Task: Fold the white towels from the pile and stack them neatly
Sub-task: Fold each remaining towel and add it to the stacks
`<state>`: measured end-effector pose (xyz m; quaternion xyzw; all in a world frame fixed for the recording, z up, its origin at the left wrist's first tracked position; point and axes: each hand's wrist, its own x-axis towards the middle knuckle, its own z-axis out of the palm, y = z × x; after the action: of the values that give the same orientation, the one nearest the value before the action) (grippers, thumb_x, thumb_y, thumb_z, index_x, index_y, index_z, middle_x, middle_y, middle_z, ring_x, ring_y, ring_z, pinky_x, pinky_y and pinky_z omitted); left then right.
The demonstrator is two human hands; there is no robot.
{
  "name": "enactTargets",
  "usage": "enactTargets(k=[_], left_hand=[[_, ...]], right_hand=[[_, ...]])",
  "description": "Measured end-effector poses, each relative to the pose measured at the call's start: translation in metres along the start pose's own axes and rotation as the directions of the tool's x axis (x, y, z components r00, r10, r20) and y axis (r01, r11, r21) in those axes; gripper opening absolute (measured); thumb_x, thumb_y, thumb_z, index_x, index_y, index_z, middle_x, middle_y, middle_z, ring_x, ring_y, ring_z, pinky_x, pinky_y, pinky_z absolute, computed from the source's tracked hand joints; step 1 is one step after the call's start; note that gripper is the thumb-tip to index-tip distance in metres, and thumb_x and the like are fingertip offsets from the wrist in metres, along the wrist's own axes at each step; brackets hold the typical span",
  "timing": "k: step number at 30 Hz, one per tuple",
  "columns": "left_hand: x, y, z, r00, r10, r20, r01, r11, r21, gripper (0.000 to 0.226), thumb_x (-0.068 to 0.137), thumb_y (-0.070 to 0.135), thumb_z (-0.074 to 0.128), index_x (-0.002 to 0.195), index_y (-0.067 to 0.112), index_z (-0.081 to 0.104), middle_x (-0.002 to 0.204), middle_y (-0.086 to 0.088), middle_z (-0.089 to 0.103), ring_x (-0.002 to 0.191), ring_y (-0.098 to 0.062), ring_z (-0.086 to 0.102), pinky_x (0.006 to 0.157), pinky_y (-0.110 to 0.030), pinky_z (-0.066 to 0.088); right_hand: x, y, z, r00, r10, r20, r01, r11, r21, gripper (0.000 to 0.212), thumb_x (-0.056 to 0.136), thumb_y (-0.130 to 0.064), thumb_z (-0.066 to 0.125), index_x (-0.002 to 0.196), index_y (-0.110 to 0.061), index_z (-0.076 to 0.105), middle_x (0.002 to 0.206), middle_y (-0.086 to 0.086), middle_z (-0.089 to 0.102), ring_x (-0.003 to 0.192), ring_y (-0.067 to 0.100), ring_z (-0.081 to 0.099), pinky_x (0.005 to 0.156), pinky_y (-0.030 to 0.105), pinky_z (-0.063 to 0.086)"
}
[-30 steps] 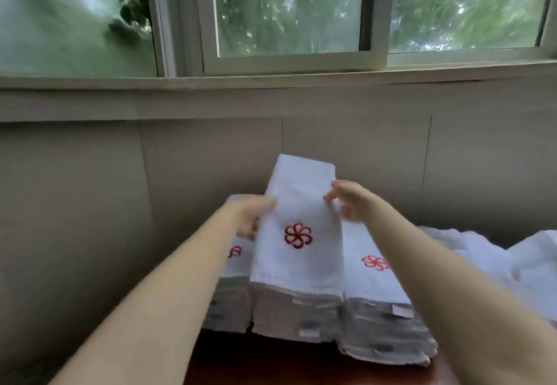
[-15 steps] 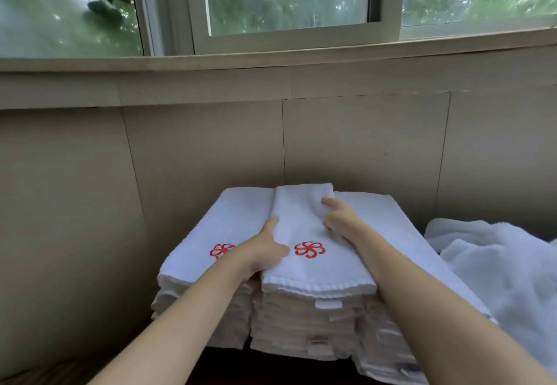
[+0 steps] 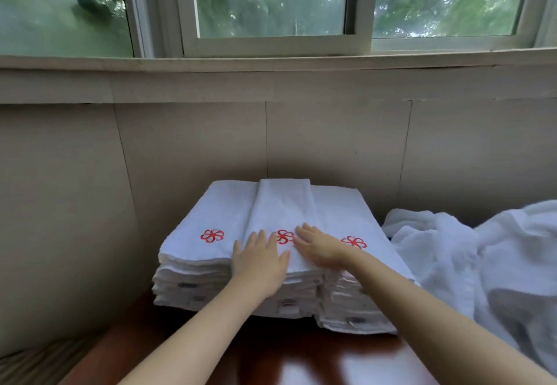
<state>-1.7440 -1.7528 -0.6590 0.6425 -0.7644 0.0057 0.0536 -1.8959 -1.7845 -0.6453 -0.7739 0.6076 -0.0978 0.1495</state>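
We see the newest folded towel [image 3: 281,206] lying on the middle of three stacks at the far edge of the wooden table [image 3: 301,357], and we judge that the left hand [image 3: 260,259] and right hand [image 3: 321,246], both with straight fingers, press it flat so it sits even, while the unfolded pile [image 3: 482,258] waits toward the right edge.

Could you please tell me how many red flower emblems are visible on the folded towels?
3: left stack's emblem, middle emblem between both hands, right emblem beside the wrist. Lower towels' emblems are hidden.

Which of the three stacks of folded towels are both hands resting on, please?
The middle stack: the left hand and right hand lie flat on it; the left stack and right stack are untouched.
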Motion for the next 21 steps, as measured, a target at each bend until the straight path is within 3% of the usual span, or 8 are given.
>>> enactTargets(k=[3, 7, 12, 15, 18, 19, 21], left_hand=[[-0.026, 0.009, -0.003, 1.0, -0.02, -0.005, 0.02, 1.0, 0.021, 0.061, 0.101, 0.049, 0.016, 0.154, 0.019, 0.009, 0.161, -0.005, 0.001, 0.148, -0.022, -0.002, 0.117, -0.049, 0.001], [-0.067, 0.037, -0.001, 1.0, 0.027, 0.0, -0.027, 0.999, -0.024, 0.062, 0.101, 0.05, 0.022, 0.153, 0.019, 0.011, 0.161, -0.007, 0.001, 0.148, -0.025, -0.005, 0.116, -0.054, 0.001], [-0.102, 0.102, -0.002, 0.989, 0.128, -0.079, -0.135, 0.986, -0.098, 0.057, 0.1, 0.048, 0.029, 0.15, 0.021, 0.02, 0.16, -0.007, 0.005, 0.147, -0.027, 0.001, 0.116, -0.05, 0.011], [-0.114, 0.152, -0.008, 0.968, 0.23, -0.096, -0.245, 0.952, -0.185, 0.053, 0.099, 0.045, 0.035, 0.145, 0.02, 0.03, 0.157, -0.008, 0.015, 0.144, -0.027, 0.016, 0.113, -0.043, 0.023], [-0.121, 0.204, -0.008, 0.933, 0.353, -0.072, -0.356, 0.87, -0.341, 0.05, 0.098, 0.038, 0.041, 0.144, 0.018, 0.035, 0.153, -0.008, 0.022, 0.14, -0.025, 0.024, 0.11, -0.038, 0.029], [-0.121, 0.221, -0.005, 0.92, 0.389, -0.054, -0.379, 0.843, -0.382, 0.05, 0.098, 0.037, 0.042, 0.144, 0.017, 0.035, 0.153, -0.008, 0.022, 0.14, -0.026, 0.024, 0.11, -0.037, 0.027], [-0.121, 0.255, 0.0, 0.898, 0.44, -0.019, -0.397, 0.789, -0.468, 0.049, 0.098, 0.035, 0.044, 0.143, 0.016, 0.036, 0.15, -0.009, 0.024, 0.138, -0.026, 0.028, 0.109, -0.033, 0.026]], right_hand=[[-0.062, 0.009, -0.005, 1.0, -0.017, 0.018, 0.015, 0.996, 0.085, 0.055, 0.102, -0.039, 0.034, 0.15, -0.015, 0.025, 0.158, 0.002, 0.019, 0.144, 0.018, 0.021, 0.114, 0.028, 0.014], [-0.145, 0.036, -0.015, 0.997, 0.031, -0.075, -0.026, 0.997, 0.068, 0.047, 0.099, -0.036, 0.045, 0.143, -0.02, 0.04, 0.149, -0.002, 0.039, 0.138, 0.013, 0.033, 0.109, 0.022, 0.022], [-0.249, 0.099, -0.044, 0.942, 0.232, -0.243, -0.184, 0.961, 0.207, 0.033, 0.098, -0.026, 0.048, 0.129, -0.02, 0.057, 0.128, -0.001, 0.061, 0.117, 0.016, 0.056, 0.09, 0.022, 0.039], [-0.297, 0.137, -0.056, 0.824, 0.339, -0.455, -0.253, 0.937, 0.24, 0.026, 0.095, -0.015, 0.049, 0.116, -0.01, 0.065, 0.118, 0.005, 0.066, 0.109, 0.02, 0.059, 0.089, 0.028, 0.044], [-0.334, 0.172, -0.072, 0.604, 0.433, -0.669, -0.402, 0.891, 0.213, 0.03, 0.089, -0.004, 0.049, 0.115, -0.005, 0.063, 0.112, 0.017, 0.063, 0.105, 0.035, 0.056, 0.087, 0.038, 0.043], [-0.344, 0.183, -0.077, 0.547, 0.46, -0.699, -0.461, 0.863, 0.207, 0.034, 0.087, -0.003, 0.05, 0.119, -0.004, 0.06, 0.114, 0.02, 0.06, 0.106, 0.037, 0.053, 0.087, 0.04, 0.041], [-0.359, 0.204, -0.086, 0.504, 0.531, -0.681, -0.599, 0.783, 0.167, 0.044, 0.087, -0.009, 0.054, 0.13, -0.007, 0.051, 0.122, 0.021, 0.051, 0.111, 0.04, 0.046, 0.091, 0.042, 0.039]])
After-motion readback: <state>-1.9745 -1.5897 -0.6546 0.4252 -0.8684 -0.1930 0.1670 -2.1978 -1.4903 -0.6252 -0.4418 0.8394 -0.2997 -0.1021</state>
